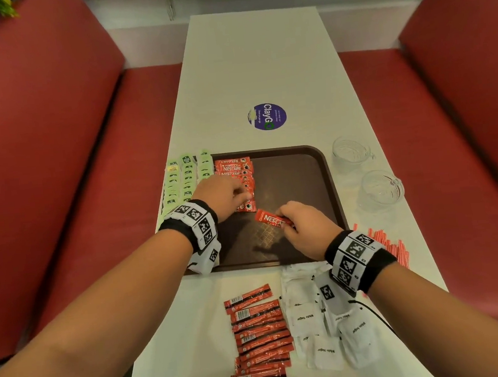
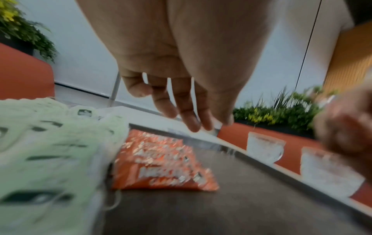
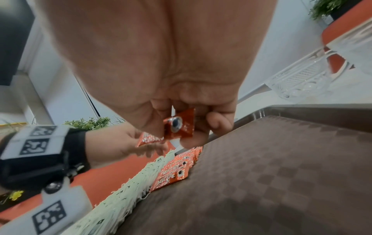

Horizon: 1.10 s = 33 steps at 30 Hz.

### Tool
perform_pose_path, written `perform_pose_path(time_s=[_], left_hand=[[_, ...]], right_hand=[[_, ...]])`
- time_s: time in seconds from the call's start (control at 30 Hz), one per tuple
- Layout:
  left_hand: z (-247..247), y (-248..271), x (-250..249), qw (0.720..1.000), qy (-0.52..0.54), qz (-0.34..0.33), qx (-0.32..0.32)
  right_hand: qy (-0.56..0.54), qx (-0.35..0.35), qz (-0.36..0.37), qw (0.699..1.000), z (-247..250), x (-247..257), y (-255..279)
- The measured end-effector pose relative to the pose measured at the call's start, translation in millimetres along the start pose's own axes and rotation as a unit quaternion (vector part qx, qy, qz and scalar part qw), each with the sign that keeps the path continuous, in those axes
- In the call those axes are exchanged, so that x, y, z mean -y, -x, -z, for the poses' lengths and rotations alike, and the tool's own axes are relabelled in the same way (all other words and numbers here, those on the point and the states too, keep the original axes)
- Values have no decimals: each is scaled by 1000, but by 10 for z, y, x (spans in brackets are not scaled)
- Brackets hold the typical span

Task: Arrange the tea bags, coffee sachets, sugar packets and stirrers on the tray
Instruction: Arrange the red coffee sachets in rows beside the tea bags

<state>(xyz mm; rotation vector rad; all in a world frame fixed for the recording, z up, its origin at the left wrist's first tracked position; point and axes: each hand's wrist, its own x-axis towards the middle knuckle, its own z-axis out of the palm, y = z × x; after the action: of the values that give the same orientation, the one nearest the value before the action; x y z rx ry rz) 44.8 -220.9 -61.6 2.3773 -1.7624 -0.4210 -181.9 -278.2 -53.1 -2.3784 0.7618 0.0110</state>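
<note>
A brown tray (image 1: 296, 183) lies mid-table. Green tea bags (image 1: 184, 179) lie in rows at its left side, with a column of red coffee sachets (image 1: 235, 171) beside them on the tray. My left hand (image 1: 227, 195) hovers with straight fingers (image 2: 193, 124) over the near end of that column (image 2: 161, 159), holding nothing. My right hand (image 1: 303, 228) pinches one red sachet (image 1: 270, 219) by its end (image 3: 181, 125) just above the tray (image 3: 281, 159). Loose sachets (image 1: 258, 333) and white sugar packets (image 1: 325, 327) lie in front of the tray. Red-striped stirrers (image 1: 390, 244) lie to its right.
Two glass cups (image 1: 350, 151) (image 1: 381, 187) stand right of the tray, close to the table's right edge. A purple round sticker (image 1: 266, 116) marks the table beyond the tray. Red bench seats (image 1: 58, 176) flank the table on both sides.
</note>
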Motion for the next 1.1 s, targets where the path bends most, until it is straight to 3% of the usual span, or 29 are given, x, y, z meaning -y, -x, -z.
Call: perform_pose_path(time_s=[0.1, 0.23, 0.43, 0.57, 0.83, 1.1], left_hand=[[133, 201, -147, 990, 115, -86, 5], [125, 345, -146, 985, 84, -152, 21], [13, 347, 217, 999, 40, 6, -7], [-99, 280, 362, 995, -14, 87, 40], [-152, 120, 340, 985, -122, 109, 54], [-161, 64, 249, 986, -143, 75, 32]], right_hand=[[3, -2, 10, 1000, -18, 15, -26], [6, -1, 26, 1000, -36, 49, -50], [40, -7, 0, 999, -31, 32, 2], [64, 89, 30, 993, -83, 108, 93], [150, 203, 88, 964, -375, 300, 189], [268, 228, 120, 928, -582, 400, 151]])
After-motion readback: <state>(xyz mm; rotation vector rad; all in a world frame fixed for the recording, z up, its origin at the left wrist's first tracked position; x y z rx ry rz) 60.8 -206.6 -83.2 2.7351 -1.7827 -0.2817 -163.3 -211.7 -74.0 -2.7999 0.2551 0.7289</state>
